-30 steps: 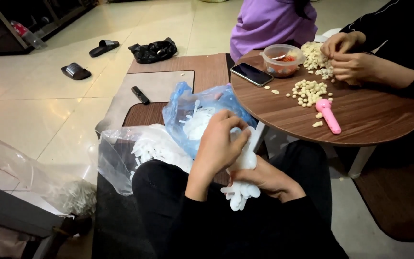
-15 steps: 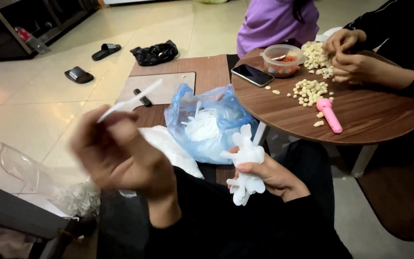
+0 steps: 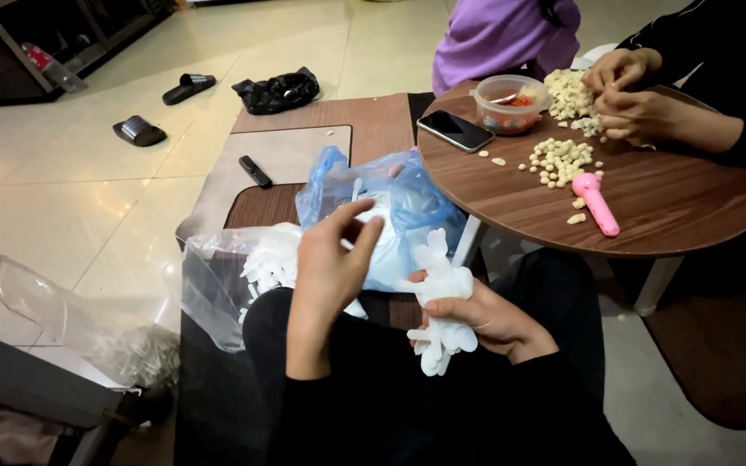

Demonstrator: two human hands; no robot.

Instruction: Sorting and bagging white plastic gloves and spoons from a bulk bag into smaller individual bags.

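Far left on the tiled floor: two black slippers (image 3: 140,131), a black bag (image 3: 276,91), a crumpled clear plastic sheet (image 3: 53,311).

Low brown surface (image 3: 373,121) carries a grey mat (image 3: 287,160) with a small black remote-shaped item (image 3: 255,171) on it.

Clear plastic bag (image 3: 218,285) with white pieces inside sits just left of the person's knee.

Left hand (image 3: 334,255) raised over the lap, fingers spread and slightly curled, grip apart, holding nothing I can make out. It hangs right in front of the blue plastic bag (image 3: 390,207), which is open with white stuff inside, between the low surface and the round one.

Right hand (image 3: 485,315) down on the lap, grip clamped on a bunch of white gloves (image 3: 442,302); glove fingers stick out above and below the fist.

Round wooden surface (image 3: 675,198) at right: black phone (image 3: 455,130), clear tub (image 3: 511,103) with red contents, pile of pale peeled cloves (image 3: 559,160), pink tool (image 3: 596,201).

Another person's two hands (image 3: 628,95) work at a second pale pile (image 3: 570,93) near the far edge. A third person in purple (image 3: 502,34) sits behind the tub.
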